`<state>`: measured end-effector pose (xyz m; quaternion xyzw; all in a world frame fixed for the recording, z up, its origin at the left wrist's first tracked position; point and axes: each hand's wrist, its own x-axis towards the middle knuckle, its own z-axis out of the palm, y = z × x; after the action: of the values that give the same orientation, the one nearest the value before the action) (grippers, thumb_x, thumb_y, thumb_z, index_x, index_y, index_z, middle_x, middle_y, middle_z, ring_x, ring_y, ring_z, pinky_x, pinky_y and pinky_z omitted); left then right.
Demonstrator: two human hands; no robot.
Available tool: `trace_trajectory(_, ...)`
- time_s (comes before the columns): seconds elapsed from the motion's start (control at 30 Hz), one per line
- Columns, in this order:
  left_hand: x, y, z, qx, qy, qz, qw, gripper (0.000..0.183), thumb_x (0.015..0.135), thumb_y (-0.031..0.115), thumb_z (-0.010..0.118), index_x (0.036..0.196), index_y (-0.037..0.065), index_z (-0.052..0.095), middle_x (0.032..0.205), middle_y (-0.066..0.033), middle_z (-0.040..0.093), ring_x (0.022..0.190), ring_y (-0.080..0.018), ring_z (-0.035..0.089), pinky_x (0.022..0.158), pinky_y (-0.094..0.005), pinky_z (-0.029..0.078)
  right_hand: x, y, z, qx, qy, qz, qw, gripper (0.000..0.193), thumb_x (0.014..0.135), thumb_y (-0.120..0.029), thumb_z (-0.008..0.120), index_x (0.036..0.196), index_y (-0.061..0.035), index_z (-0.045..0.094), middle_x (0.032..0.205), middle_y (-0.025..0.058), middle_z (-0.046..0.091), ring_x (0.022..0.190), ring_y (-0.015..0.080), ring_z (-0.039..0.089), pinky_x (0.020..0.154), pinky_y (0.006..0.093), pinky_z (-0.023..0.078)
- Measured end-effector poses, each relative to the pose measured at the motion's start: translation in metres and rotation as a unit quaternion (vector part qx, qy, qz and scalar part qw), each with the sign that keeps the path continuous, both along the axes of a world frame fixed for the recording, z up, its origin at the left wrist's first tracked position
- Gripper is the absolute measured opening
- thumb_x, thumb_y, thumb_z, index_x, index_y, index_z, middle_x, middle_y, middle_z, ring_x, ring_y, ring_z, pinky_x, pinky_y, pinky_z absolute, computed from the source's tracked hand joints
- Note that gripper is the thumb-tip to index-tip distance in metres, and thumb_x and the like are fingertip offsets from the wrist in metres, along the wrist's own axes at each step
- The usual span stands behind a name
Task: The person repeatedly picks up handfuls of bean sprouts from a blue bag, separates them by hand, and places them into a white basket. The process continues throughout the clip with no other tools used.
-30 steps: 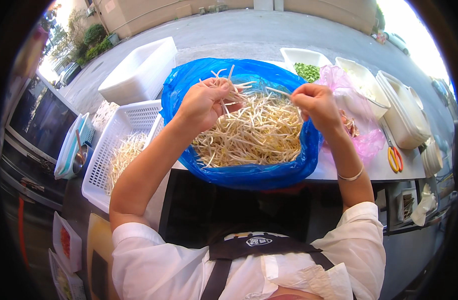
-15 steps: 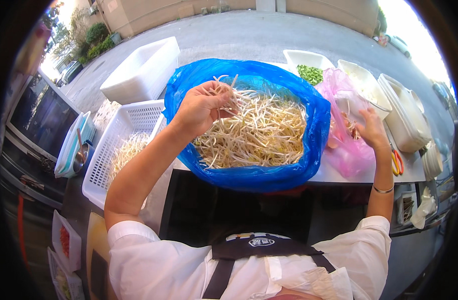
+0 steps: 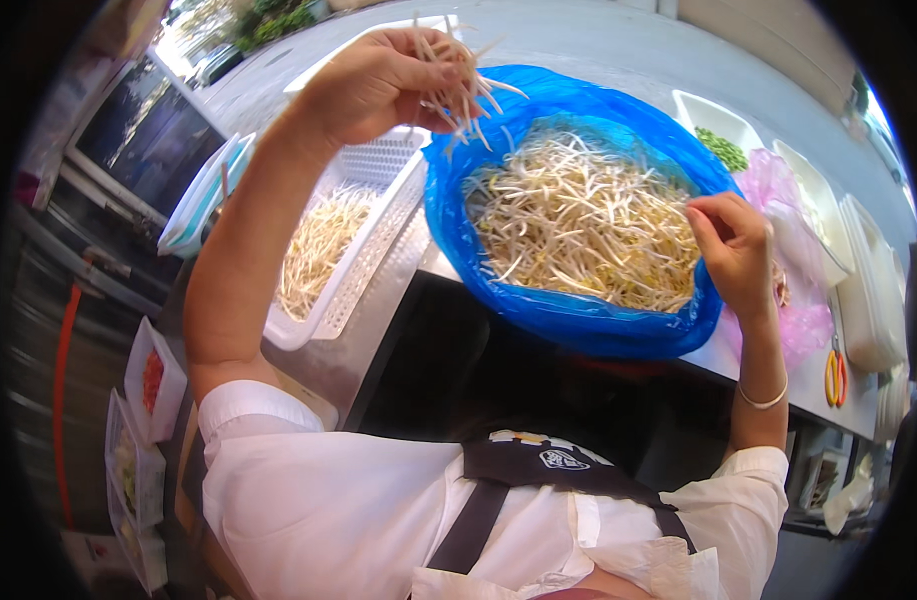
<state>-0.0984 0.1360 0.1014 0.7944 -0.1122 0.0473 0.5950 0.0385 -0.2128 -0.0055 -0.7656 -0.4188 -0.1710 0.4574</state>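
Your left hand point(image 3: 379, 75) is raised above the far end of the basket point(image 3: 354, 250), fingers closed round a loose bunch of sprouts point(image 3: 459, 85) whose ends splay out past your fingertips toward the blue bag point(image 3: 579, 320). Your right hand point(image 3: 734, 245) sits at the bag's right rim, fingers curled in a pinch at the edge of the sprout heap point(image 3: 579, 220); whether it actually has a sprout between them cannot be told.

The bunch is the weak point. You hold it only at one end, so stray strands could slip free over the gap between bag and basket and land on the steel counter point(image 3: 379, 330), or off its near edge. The basket already holds a small pile point(image 3: 314, 250) toward its near-left side and stands just beside the bag, so a careless drop near its right rim may spill.

The bag itself slumps over the counter's near edge. Any pull from your right hand on that rim could tip the heap toward you. The pink bag point(image 3: 789, 260) crowds your right wrist, and could snag.
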Motion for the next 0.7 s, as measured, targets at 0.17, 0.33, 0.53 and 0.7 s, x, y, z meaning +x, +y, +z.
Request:
trace_trajectory(0.17,-0.098,0.056,0.01,0.251,0.045,0.287,0.924,0.041,0.089,0.027,0.062,0.126,0.01,0.054,0.097,-0.0112,0.064,0.082,-0.0167,0.065,0.06,-0.0272,0.056,0.015,-0.014,-0.034,0.034,0.035,-0.042,0.998,0.006,0.085,-0.002,0.063,0.085,0.0033,0.064,0.074,0.0024,0.059,0.065,0.0059,0.053,0.059,0.0197,0.041)
trace_trajectory(0.33,-0.139,0.088,-0.023,0.414,0.19,0.373,0.808,0.072,0.076,0.019,0.071,0.14,0.009,0.041,0.115,-0.0249,0.059,0.092,-0.024,0.065,0.057,-0.0306,0.054,0.025,-0.008,-0.038,0.046,0.055,-0.029,0.997,0.008,0.089,-0.003,0.06,0.091,0.0033,0.064,0.078,0.0002,0.058,0.068,0.0049,0.052,0.06,0.0178,0.041)
trace_trajectory(0.53,-0.143,0.125,-0.056,0.382,0.019,0.42,0.823,0.019,0.08,0.019,0.068,0.082,0.001,0.071,0.061,-0.0071,0.063,0.052,-0.0134,0.054,0.052,-0.0274,0.043,0.016,0.014,-0.031,0.046,0.029,-0.009,0.998,0.007,0.089,-0.001,0.059,0.093,0.0031,0.064,0.085,0.0027,0.059,0.067,0.0054,0.051,0.058,0.0175,0.041)
trace_trajectory(0.7,-0.149,0.098,-0.08,0.447,0.037,0.389,0.805,0.043,0.08,0.038,0.07,0.091,-0.003,0.066,0.08,-0.0155,0.064,0.072,-0.0241,0.057,0.067,-0.0355,0.046,0.001,0.017,-0.032,0.048,0.055,-0.003,0.997,0.006,0.088,0.001,0.059,0.093,0.004,0.063,0.087,0.0042,0.059,0.065,0.0053,0.05,0.057,0.0168,0.041)
